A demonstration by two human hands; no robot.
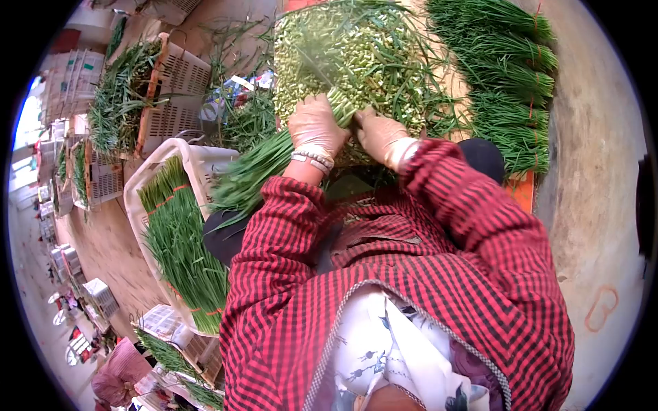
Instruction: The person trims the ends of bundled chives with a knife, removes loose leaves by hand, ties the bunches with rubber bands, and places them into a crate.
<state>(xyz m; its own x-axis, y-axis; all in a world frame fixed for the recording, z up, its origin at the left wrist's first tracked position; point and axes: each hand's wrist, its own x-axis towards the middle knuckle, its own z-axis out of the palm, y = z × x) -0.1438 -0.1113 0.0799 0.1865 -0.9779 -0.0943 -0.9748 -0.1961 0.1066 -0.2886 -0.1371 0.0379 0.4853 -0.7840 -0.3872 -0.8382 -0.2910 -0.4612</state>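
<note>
My left hand (318, 126), in a thin glove, is closed around a bunch of garlic chives (264, 164). Their long green leaves trail down to the left over my knee, and the pale stem ends stick out past my fingers to the right. At those ends my right hand (381, 137), also gloved, has its fingers pinched together on the stems; the fingertips are partly hidden. Beneath and beyond both hands spreads a thick layer of chopped stem ends and loose leaf scraps (329, 51).
Tied chive bundles (510, 85) lie in a row along the right side. Left of my knee, a white plastic crate (140, 222) holds more banded chives (185, 246). Farther left stands a basket (179, 85) heaped with leaves. Another person (120, 377) is at the lower left.
</note>
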